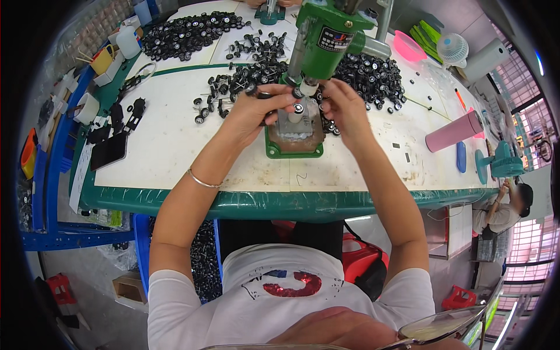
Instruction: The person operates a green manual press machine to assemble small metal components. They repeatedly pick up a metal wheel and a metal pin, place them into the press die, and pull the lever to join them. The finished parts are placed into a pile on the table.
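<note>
White worktable (175,146) with a green rim, filling the upper half of the frame in a cluttered workshop, grey floor below at lower left. At centre top, left hand (254,111) curled, thumb and fingertips pinched on a small black wheel on an axle (261,93) just left of the press head. Right hand (344,105) close beside it, fingers bent and pressed together at the right side of the press, touching the small parts there; exactly what is pinched cannot be told. Between the two hands, a small wheel (298,108) seated on the grey post of the green bench press (326,35), above its green base plate (294,153). Thin silver bangle (202,181) on the left wrist. Just behind the hands, loose black wheels on axles (239,81) scattered left of the press, a dense heap of wheels (373,76) to its right, another heap (186,32) at upper left. Farther out, a pink tumbler (454,132) lying at right of the table, a teal desk fan (500,163) beyond it, a pink bowl (408,46) at upper right. Dark phone (108,151) and black plastic parts near the left edge, blue shelving (52,175) alongside. Another person (501,210) seated at far right.
</note>
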Motion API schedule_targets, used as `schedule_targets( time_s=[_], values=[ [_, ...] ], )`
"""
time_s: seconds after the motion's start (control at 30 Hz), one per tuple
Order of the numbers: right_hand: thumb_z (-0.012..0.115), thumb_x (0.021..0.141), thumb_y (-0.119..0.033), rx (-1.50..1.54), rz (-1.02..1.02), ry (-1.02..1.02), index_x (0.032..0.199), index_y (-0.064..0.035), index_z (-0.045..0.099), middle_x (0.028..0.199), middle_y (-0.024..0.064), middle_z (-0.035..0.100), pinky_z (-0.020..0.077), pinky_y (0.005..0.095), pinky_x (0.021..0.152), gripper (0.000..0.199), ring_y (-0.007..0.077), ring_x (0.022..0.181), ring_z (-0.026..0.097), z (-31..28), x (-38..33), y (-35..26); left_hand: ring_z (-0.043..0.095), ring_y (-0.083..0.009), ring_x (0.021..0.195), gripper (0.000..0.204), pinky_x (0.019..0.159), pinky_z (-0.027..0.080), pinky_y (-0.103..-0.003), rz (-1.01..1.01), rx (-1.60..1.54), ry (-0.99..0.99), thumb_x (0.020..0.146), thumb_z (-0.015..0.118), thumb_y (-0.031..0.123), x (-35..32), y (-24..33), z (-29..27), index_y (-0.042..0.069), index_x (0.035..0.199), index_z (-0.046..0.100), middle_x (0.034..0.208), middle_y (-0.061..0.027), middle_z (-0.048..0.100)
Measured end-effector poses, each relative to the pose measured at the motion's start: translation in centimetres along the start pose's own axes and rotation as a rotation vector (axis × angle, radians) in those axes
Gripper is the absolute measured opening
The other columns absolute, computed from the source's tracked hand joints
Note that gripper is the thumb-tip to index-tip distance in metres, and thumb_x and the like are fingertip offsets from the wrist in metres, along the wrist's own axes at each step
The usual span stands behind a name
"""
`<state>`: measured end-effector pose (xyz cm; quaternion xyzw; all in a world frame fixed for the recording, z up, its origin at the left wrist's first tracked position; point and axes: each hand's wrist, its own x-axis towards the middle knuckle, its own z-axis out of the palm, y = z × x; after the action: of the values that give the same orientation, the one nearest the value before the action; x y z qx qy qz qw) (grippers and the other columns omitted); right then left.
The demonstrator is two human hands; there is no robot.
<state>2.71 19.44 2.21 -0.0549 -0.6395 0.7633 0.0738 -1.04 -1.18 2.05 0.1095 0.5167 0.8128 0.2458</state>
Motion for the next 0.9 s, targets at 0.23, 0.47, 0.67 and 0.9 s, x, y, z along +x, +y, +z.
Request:
schedule_targets(
  time_s=[0.23, 0.47, 0.67, 0.9],
  values=[
    [0.06, 0.093, -0.02, 0.083, -0.207, 0.075, 0.113, -0.0015, 0.06, 0.081, -0.0004, 0.054, 0.0377, 0.0202, 0.051, 0.028, 0.0074, 0.063, 0.051, -4.9, 3.0, -6.4, 0.056, -0.0073, 0.067, 0.026, 0.047, 0.034, -0.017, -0.002, -0.004, -0.088, 0.082, 0.068, 0.003, 1.2, -1.0, 1.0, -0.005, 0.105, 0.059, 0.085, -0.0092, 0.065],
    [0.053, 0.093, -0.024, 0.068, -0.423, 0.2, 0.088, -0.0069, 0.061, 0.07, 0.0003, 0.05, 0.0378, 0.0276, 0.05, 0.02, 0.0112, 0.059, 0.045, 0.5, 5.3, -14.8, 0.057, -0.0069, 0.07, 0.027, 0.047, 0.033, -0.017, 0.005, -0.066, -0.116, 0.082, 0.069, 0.003, 1.5, -1.1, 0.4, -0.005, 0.106, 0.061, 0.088, -0.0086, 0.066],
    [0.052, 0.098, -0.028, 0.079, -0.376, -0.076, 0.088, -0.0087, 0.058, 0.065, -0.0007, 0.052, 0.0392, 0.0236, 0.043, 0.023, 0.0096, 0.051, 0.048, 2.8, 9.5, -19.9, 0.053, -0.0046, 0.062, 0.023, 0.046, 0.032, -0.018, 0.059, 0.132, 0.031, 0.081, 0.072, 0.006, 0.9, -0.6, 1.2, -0.004, 0.1, 0.065, 0.082, -0.0072, 0.066],
    [0.058, 0.095, -0.028, 0.344, -0.321, -0.272, 0.073, -0.0154, 0.046, 0.052, -0.0082, 0.035, 0.0198, 0.0185, 0.03, 0.027, 0.0016, 0.037, 0.028, 1.8, 11.3, -19.9, 0.043, -0.0034, 0.054, 0.019, 0.048, 0.026, -0.019, 0.165, 0.298, 0.076, 0.076, 0.078, 0.013, 0.9, -0.7, 1.9, 0.0, 0.087, 0.07, 0.066, -0.0004, 0.059]
  ],
)
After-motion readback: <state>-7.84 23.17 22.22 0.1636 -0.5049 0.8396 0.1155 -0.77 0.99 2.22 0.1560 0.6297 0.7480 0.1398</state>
